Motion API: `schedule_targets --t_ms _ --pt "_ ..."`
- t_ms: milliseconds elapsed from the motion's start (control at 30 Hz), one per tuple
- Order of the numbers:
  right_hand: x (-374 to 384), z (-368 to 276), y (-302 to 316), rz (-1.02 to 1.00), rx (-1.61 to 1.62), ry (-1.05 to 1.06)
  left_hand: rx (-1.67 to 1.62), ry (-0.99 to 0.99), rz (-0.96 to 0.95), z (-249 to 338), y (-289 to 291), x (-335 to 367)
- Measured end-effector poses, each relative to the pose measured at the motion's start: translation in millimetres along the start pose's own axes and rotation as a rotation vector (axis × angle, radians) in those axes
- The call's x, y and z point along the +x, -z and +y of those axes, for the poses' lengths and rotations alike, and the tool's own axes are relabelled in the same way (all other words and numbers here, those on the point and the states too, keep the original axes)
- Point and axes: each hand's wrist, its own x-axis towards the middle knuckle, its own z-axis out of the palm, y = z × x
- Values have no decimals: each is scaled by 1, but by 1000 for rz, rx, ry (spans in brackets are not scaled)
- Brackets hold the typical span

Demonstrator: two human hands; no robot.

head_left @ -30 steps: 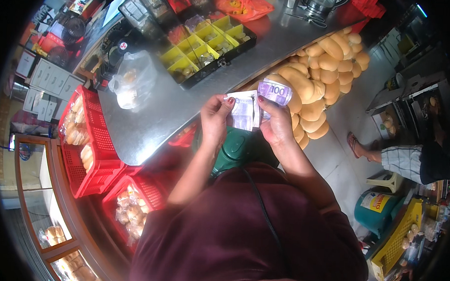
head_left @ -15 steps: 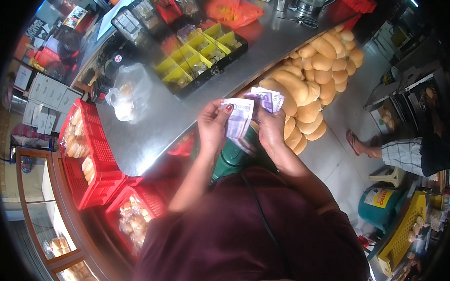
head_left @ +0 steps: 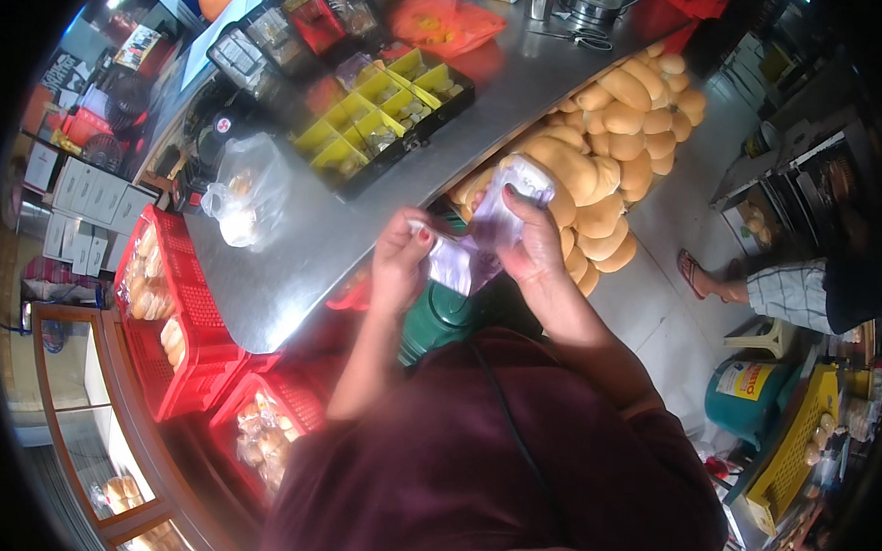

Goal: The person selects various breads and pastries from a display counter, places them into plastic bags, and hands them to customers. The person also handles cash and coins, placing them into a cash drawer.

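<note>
Purple banknotes (head_left: 501, 219) are spread between my two hands, above the near edge of the metal counter. My left hand (head_left: 401, 250) pinches the lower notes (head_left: 451, 262) between thumb and fingers. With its thumb on top, my right hand (head_left: 532, 242) grips the upper part of the bundle. Some notes look smeared by motion. Ahead of my hands on the counter lies an open black cash box with yellow compartments (head_left: 369, 122) holding coins. A heap of bread rolls (head_left: 600, 174) lies just beyond my right hand.
A tied clear plastic bag (head_left: 250, 191) rests on the metal counter (head_left: 236, 293). Red crates (head_left: 182, 315) with bagged bread stand at the left, beside a glass display case (head_left: 82, 409). Another person's sandalled foot (head_left: 703, 275) is on the floor at right. Scissors (head_left: 585, 38) lie at the back.
My left hand has moved down and left with its notes. The notes in my right hand have swung upright, and its thumb now lies across them.
</note>
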Motion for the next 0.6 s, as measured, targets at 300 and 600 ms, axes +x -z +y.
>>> schedule_targets --t_ms 300,600 --pt "-3 8 -6 21 -482 253 227 64 279 -3 -11 12" --pt "-11 13 -6 -9 -501 218 188 61 286 -18 -10 19"
